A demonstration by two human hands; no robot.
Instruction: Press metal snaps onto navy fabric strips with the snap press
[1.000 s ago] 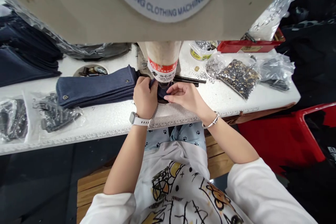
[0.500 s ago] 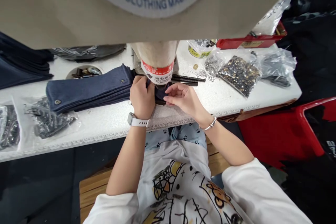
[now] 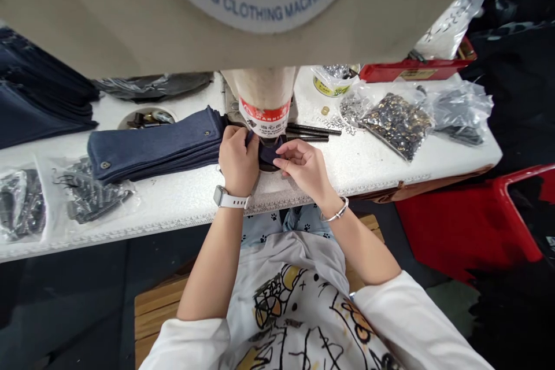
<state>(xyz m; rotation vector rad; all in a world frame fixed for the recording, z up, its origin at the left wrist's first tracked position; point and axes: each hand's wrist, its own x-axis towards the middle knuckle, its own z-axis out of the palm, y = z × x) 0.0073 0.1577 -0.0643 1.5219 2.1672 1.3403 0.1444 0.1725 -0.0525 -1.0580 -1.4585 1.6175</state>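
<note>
Under the head of a pressing machine (image 3: pixel 265 105) with a red warning label lies a small dark navy fabric piece (image 3: pixel 269 153). My left hand (image 3: pixel 238 161), with a pale watch on its wrist, is closed on the left part of this fabric. On the right edge of the fabric, my right hand (image 3: pixel 303 167) pinches with thumb and index finger, its other fingers curled. A bracelet circles that wrist. Left of my left hand, a stack of navy fabric strips (image 3: pixel 156 144) with metal snaps on the top one reaches close to my knuckles. The machine head partly hides the fabric.
Black threaded rods (image 3: pixel 314 132) lie behind my right hand. Bags of snaps (image 3: pixel 398 124) and a red tray (image 3: pixel 416 71) stand at the right. Bags of springs (image 3: pixel 97 196) lie front left, and more navy fabric (image 3: pixel 39 92) is piled at the far left.
The view has shifted slightly, so the table items appear a little further right. Both hands stay at the fabric under the machine head; the right forearm has drawn in slightly.
</note>
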